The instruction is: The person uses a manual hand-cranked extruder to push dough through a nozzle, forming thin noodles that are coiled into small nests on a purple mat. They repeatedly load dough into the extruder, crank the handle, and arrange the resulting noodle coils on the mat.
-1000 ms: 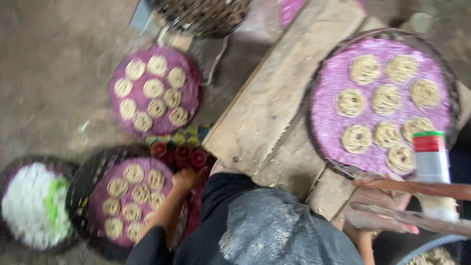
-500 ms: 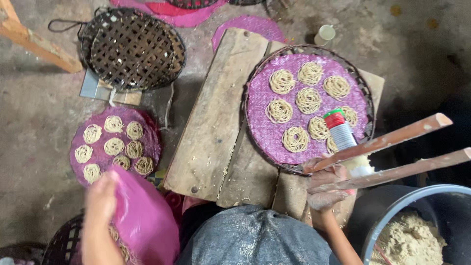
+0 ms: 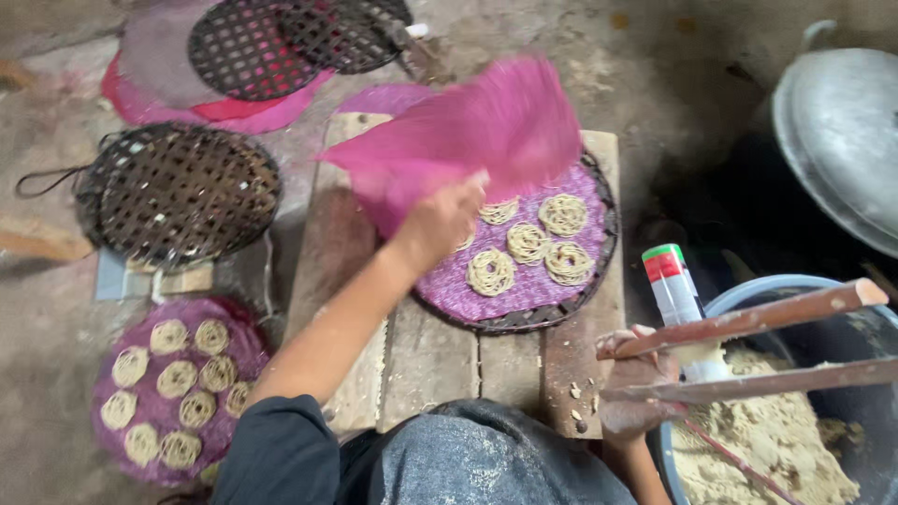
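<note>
1 package shows: a slim white bottle with a red and green top. It stands upright at the blue tub's rim, beside the wooden handles.

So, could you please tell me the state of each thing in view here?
Left hand: grip closed on the pink cloth, which is lifted.
Right hand: grip closed on the wooden-handled press.
Woven tray on the boards: purple-lined, holds noodle coils.
Floor tray: full of coils.
Black woven tray: bare.
Blue basin: holds dough.
</note>
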Available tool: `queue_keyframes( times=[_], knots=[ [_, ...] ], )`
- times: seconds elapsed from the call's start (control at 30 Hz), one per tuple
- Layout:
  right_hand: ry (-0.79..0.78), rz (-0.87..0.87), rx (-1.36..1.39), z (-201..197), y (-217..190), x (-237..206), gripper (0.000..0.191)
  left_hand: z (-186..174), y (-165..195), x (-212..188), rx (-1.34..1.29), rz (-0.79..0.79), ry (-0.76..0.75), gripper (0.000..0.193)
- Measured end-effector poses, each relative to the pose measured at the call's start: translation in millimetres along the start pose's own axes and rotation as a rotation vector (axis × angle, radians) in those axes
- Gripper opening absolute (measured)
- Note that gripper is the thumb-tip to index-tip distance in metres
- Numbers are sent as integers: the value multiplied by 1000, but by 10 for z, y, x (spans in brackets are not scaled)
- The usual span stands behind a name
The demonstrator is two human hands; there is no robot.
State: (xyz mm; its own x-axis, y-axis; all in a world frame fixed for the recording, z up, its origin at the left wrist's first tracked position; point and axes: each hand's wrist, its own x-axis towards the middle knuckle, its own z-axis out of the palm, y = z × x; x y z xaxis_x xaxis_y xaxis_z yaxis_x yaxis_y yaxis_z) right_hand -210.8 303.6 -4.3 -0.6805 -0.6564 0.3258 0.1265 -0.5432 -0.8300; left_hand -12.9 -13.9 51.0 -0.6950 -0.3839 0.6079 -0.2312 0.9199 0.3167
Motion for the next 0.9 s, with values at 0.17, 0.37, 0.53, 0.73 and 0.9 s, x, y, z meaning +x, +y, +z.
queue_keyframes(
  times=[0.17, 0.37, 0.53, 0.73, 0.9],
  knots=[
    [117, -7, -64, -349, -180, -139, 106, 779, 259, -243, 67, 95, -155, 34],
    [-16, 21, -75, -546, -226, -95, 110, 879, 530, -434, 49, 35, -222, 35],
    [-192, 128, -95, -563, -258, 93, 110, 889, 705, -509, 153, 105, -243, 31],
    [-342, 312, -266, -330, -312, 475, 101, 543, 805, -454, -37, 22, -174, 52],
    [-350, 953, -603, 8, -235, 1103, 91, -85, 494, -76, -1397, -789, 146, 94]
  ],
)
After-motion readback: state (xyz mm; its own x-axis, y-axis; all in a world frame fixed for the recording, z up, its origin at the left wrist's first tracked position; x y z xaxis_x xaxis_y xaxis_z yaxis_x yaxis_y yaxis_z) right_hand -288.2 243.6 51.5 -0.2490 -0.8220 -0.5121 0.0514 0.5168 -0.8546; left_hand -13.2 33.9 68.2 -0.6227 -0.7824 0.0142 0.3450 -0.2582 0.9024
